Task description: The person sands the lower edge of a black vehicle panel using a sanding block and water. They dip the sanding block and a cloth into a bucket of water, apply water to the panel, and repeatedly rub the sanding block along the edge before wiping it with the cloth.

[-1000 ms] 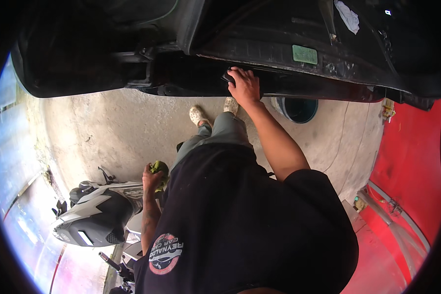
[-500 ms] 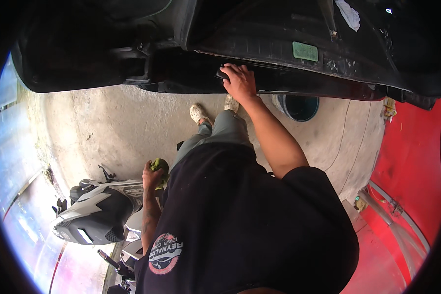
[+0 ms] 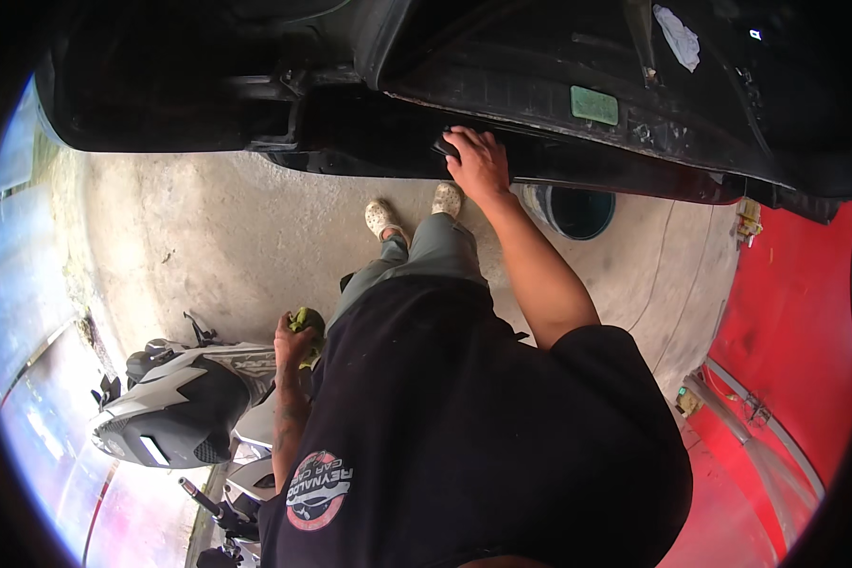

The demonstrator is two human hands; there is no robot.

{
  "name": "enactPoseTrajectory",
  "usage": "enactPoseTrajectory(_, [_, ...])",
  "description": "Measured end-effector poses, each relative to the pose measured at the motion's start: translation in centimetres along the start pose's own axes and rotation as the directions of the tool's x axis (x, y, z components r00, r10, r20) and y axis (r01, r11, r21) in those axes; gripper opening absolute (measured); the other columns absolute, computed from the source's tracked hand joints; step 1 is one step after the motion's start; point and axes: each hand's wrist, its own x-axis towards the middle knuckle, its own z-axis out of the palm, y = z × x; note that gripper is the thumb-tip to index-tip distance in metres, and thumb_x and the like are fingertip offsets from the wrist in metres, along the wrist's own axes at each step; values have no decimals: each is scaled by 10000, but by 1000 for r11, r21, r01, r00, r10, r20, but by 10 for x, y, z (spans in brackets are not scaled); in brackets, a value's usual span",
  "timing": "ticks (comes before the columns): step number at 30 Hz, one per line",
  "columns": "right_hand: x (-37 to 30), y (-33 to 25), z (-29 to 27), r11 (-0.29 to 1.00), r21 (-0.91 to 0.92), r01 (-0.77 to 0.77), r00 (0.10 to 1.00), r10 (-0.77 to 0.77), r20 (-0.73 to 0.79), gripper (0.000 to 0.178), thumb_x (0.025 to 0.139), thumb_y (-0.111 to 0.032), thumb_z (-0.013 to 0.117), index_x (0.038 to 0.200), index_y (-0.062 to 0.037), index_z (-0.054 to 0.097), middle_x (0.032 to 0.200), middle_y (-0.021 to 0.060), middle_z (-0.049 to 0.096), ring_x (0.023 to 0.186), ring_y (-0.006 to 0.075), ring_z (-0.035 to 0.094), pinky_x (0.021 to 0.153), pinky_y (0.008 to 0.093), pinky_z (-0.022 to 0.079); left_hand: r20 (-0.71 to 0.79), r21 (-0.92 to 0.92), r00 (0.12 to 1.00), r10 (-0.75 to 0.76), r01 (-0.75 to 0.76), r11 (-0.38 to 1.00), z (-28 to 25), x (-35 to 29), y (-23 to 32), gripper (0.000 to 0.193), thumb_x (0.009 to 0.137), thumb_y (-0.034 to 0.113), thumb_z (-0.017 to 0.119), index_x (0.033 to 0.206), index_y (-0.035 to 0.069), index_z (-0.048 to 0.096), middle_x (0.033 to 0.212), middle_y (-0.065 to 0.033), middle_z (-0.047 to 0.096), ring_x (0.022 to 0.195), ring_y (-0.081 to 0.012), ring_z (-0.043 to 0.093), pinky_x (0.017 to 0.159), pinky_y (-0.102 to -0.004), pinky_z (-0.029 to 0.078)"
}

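My right hand (image 3: 480, 165) is closed on a small black block (image 3: 443, 144), perhaps an applicator pad, most of it hidden by the fingers. It presses the block against the glossy black lower body panel (image 3: 379, 118) of a vehicle, just below the edge of its dark interior. Down by my left side, my left hand (image 3: 292, 343) grips a crumpled yellow-green cloth (image 3: 307, 322). Beyond my right hand, a pale green rectangular block (image 3: 594, 105) rests on the black interior surface, and a crumpled whitish cloth (image 3: 677, 38) lies farther back.
A dark bucket (image 3: 580, 212) stands on the concrete floor (image 3: 208, 227) beneath the panel's edge. Behind me on the left is a grey and black motorcycle (image 3: 175, 402). A red surface (image 3: 795, 312) with metal tubes (image 3: 767, 435) is at the right.
My right hand and the black block have shifted slightly right along the panel. The vehicle sits a little differently in view. My left hand still holds the cloth in nearly the same place.
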Motion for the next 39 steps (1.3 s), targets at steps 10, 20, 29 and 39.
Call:
enactPoseTrajectory(10, [0, -7, 6, 999, 6, -36, 995, 36, -94, 435, 805, -199, 786, 1220, -190, 658, 1306, -20, 646, 1110, 284, 617, 907, 447, 522, 21, 21, 1000, -12, 12, 1000, 5, 10, -9, 796, 701, 282, 794, 1429, 60, 559, 1269, -248, 687, 1203, -390, 664, 1010, -445, 528])
enactPoseTrajectory(20, [-23, -18, 16, 993, 70, -97, 993, 102, -58, 430, 802, -198, 795, 1202, -155, 641, 1273, 37, 644, 1096, 317, 619, 926, 444, 542, -3, 26, 1000, 8, -7, 1000, -2, 19, -6, 806, 704, 289, 794, 1439, 60, 552, 1313, -238, 669, 1221, -389, 653, 1028, -446, 519])
enactPoseTrajectory(29, [-21, -20, 19, 992, 44, -116, 985, 121, -127, 450, 806, -196, 799, 1217, -153, 620, 1274, 48, 634, 1096, 332, 620, 929, 422, 545, 4, 36, 1000, 28, -28, 999, -5, 14, 0, 807, 702, 283, 793, 1437, 56, 551, 1303, -247, 672, 1214, -387, 658, 1021, -447, 523])
enactPoseTrajectory(39, [-3, -8, 7, 975, 24, -219, 967, 221, -125, 436, 816, -222, 797, 1212, -153, 629, 1251, 42, 636, 1077, 330, 628, 887, 445, 568, 49, -41, 999, 16, -14, 999, 5, 20, -17, 807, 703, 291, 793, 1440, 71, 552, 1275, -252, 683, 1201, -381, 668, 1002, -450, 530])
